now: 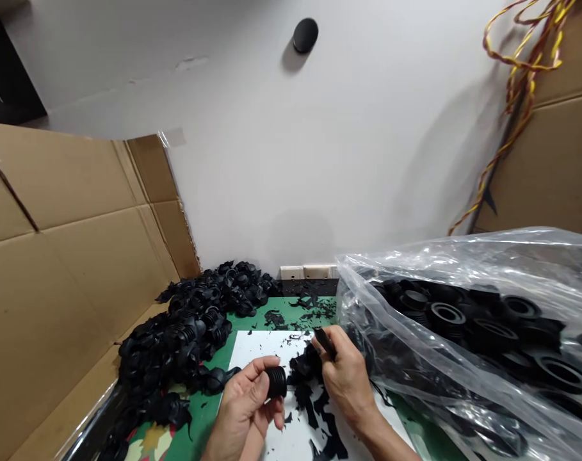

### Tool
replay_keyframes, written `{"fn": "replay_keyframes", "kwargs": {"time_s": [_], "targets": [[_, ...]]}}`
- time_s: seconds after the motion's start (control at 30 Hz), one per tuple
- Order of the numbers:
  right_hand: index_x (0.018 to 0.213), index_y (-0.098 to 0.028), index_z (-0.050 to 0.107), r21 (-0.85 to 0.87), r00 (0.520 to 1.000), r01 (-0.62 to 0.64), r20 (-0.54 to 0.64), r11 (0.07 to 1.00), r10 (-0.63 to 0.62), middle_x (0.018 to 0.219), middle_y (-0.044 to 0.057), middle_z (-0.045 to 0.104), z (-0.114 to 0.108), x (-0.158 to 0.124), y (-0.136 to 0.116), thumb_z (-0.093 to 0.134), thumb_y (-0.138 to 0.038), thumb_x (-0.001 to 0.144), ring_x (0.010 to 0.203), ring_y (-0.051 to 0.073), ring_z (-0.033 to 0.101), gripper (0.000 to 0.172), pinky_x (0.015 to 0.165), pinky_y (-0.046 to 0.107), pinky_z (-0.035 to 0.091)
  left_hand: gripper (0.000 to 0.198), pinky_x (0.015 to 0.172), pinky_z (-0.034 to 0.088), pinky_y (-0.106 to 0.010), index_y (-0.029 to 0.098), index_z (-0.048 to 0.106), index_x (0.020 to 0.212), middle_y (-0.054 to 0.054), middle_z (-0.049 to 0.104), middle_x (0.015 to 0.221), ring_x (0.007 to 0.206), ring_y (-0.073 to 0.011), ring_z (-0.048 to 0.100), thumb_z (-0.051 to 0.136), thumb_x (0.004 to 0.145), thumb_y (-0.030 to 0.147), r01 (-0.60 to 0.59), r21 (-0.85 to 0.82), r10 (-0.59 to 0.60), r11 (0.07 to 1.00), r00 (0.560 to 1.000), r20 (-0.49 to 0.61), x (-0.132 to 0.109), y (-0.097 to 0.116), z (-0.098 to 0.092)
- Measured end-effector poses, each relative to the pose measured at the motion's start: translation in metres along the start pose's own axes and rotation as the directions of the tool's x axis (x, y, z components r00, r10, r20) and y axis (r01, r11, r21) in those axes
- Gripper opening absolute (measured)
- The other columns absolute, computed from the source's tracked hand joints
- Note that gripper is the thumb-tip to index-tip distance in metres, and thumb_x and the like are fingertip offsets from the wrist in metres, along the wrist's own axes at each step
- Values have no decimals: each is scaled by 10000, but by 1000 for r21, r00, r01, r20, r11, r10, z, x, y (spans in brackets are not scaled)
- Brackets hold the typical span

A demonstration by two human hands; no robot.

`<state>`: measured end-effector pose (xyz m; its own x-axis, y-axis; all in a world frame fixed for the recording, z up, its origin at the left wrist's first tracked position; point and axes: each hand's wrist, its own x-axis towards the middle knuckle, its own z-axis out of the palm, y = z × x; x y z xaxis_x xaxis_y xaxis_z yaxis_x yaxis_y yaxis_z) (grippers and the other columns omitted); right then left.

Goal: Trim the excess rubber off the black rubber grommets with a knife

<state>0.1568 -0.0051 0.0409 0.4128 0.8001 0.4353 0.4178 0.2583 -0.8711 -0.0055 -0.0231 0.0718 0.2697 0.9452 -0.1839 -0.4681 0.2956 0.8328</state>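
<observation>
The ribbed part is black, the sheet white, the tabletop green, the wire yellow and brown.

Makeshift workshop corner; home or business, cannot tell. Green-topped desk against plain white wall with socket plates; cardboard sheets at left; open plastic bag of black ring-shaped parts; heap of ribbed black pieces; black scraps littering white sheet; twisted cable at right.

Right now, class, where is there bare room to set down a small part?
Two small patches: the upper left of the white sheet, beyond the left hand, save some crumbs; and the green mat between that wrist and the black pile. Crowded: toward the right hand, where dark scraps lie, and farther right, where the plastic bag is.
</observation>
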Motion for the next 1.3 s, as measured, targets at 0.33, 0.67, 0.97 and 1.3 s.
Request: {"fn": "replay_keyframes", "kwargs": {"time_s": [0.33, 0.67, 0.97, 1.3], "targets": [[763, -210, 592, 6, 1000, 11, 25, 1000, -11, 829, 69, 612, -10, -1, 2, 495, -250, 736, 771, 236, 593, 109, 686, 338, 467, 251, 498, 429, -229, 101, 737, 884, -123, 690, 907, 613, -136, 573, 780, 671, 229, 8, -240, -2, 971, 1000, 26, -1, -4, -11], [732, -210, 619, 221, 938, 229, 210, 948, -276, 702, 24, 597, -11, -14, -17, 501, -105, 777, 642, 167, 576, 164, 573, 251, 440, 291, 446, 475, -236, 127, 738, 939, -113, 713, 830, 606, -199, 659, 769, 670, 234, -45, -193, 42, 980, 999, -23, 9, -13, -14], [555, -204, 484, 416, 953, -141, 303, 898, 9, 569, -32, 465, 9, -26, -16, 538, -233, 729, 528, 127, 449, 184, 507, 239, 346, 356, 362, 355, -155, 104, 749, 885, -67, 681, 659, 403, -66, 516, 849, 577, 254, 26, -118, -33, 993, 998, -58, 13, -13, -10], [713, -193, 620, 262, 936, -349, 47, 900, 349, 596, 5, 583, -16, 1, -3, 615, -425, 686, 561, 181, 541, 233, 524, 276, 419, 247, 383, 327, -185, 103, 744, 914, -119, 715, 774, 476, -91, 539, 757, 696, 219, -12, -114, 4, 993, 997, -78, 7, -4, -15]]}}
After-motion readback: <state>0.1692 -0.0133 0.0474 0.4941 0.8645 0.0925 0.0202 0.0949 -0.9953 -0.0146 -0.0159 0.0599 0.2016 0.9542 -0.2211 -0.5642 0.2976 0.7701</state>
